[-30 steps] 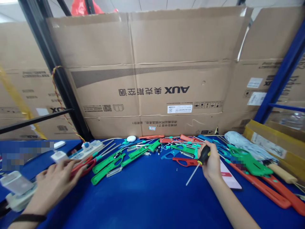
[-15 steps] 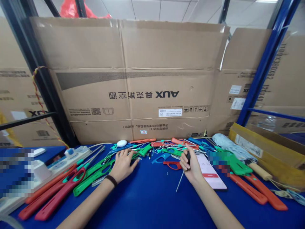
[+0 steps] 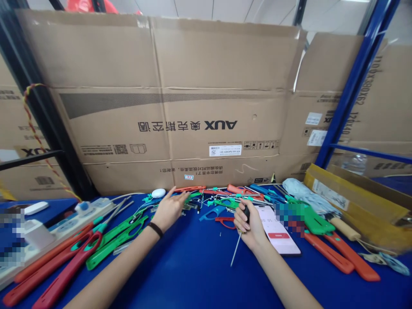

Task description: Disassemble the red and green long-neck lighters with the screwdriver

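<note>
My right hand [image 3: 246,223] is closed around the black handle of a screwdriver [image 3: 236,249], its thin metal shaft slanting down toward the blue tabletop. Over the back of the table my left hand [image 3: 170,209] reaches into a pile of lighter parts, fingers stretched out and apart; whether the fingertips touch any part is hard to see. Around it lie a green lighter casing [image 3: 117,242], an orange casing [image 3: 189,189] and a blue trigger-guard piece [image 3: 210,213]. Closer to my right hand is a red casing piece [image 3: 225,222]. Small wires and teal bits are tangled among them.
Several red lighters [image 3: 69,274] lie at left beside a white power strip [image 3: 72,223]. A lit phone [image 3: 283,244] lies right of my right hand. Farther right are orange handles [image 3: 331,253], a green casing [image 3: 317,219] and a yellow-taped box [image 3: 350,206]. Cardboard [image 3: 193,56] walls the back.
My left hand has moved a little right and farther back over the pile, its fingers now pointing up and right. My right hand still grips the screwdriver. The view has shifted slightly.
</note>
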Demonstrator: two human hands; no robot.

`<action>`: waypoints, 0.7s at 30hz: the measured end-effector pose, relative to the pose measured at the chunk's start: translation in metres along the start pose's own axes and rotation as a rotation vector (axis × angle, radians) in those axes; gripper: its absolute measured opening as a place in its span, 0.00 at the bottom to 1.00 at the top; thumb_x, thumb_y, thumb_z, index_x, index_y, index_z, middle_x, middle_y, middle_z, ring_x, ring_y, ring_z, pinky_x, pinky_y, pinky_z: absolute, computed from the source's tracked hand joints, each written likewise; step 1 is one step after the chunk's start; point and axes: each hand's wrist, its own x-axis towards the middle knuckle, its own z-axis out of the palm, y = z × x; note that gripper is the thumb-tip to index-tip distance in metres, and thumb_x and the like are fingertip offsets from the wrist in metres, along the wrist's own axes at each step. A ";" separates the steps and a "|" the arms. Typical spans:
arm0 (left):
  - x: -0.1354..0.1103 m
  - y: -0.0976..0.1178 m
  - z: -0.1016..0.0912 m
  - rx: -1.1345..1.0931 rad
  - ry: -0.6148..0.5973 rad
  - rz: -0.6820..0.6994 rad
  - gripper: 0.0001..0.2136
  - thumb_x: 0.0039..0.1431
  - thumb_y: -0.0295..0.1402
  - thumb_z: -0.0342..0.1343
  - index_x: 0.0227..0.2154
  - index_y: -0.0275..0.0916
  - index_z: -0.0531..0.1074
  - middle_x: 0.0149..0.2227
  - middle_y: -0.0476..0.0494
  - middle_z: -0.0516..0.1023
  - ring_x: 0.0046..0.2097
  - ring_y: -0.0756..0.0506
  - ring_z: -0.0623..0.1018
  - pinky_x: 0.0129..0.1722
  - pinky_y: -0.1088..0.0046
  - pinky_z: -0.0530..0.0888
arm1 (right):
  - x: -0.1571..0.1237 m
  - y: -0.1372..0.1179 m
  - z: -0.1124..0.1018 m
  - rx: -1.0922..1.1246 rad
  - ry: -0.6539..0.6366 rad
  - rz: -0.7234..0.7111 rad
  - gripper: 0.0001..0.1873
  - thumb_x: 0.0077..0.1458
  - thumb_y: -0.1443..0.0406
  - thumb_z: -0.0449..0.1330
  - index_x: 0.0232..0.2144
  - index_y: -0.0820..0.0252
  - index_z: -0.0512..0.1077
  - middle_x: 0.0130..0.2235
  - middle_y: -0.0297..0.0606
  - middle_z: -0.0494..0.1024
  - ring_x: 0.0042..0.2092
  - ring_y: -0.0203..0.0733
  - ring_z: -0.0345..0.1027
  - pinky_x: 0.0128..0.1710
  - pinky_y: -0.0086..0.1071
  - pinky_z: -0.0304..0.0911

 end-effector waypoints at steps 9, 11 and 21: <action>-0.031 -0.039 -0.058 -0.182 0.076 -0.466 0.22 0.57 0.45 0.45 0.44 0.34 0.75 0.34 0.43 0.83 0.37 0.38 0.81 0.35 0.67 0.76 | -0.001 -0.002 0.002 0.083 -0.023 0.053 0.16 0.48 0.62 0.60 0.16 0.59 0.59 0.09 0.21 0.54 0.09 0.24 0.38 0.04 0.19 0.41; -0.037 -0.033 -0.063 -0.395 -0.010 -0.489 0.27 0.53 0.52 0.48 0.43 0.34 0.76 0.34 0.45 0.82 0.36 0.40 0.81 0.36 0.68 0.77 | -0.002 -0.002 0.002 0.089 -0.032 0.055 0.16 0.49 0.62 0.60 0.16 0.59 0.59 0.09 0.21 0.55 0.09 0.24 0.39 0.04 0.19 0.41; -0.062 0.000 -0.039 -0.723 -0.272 -0.508 0.26 0.48 0.54 0.53 0.38 0.37 0.79 0.34 0.46 0.82 0.37 0.39 0.79 0.35 0.67 0.75 | -0.003 -0.001 0.003 0.085 -0.015 0.061 0.18 0.52 0.60 0.59 0.16 0.59 0.59 0.09 0.21 0.54 0.08 0.24 0.40 0.04 0.19 0.42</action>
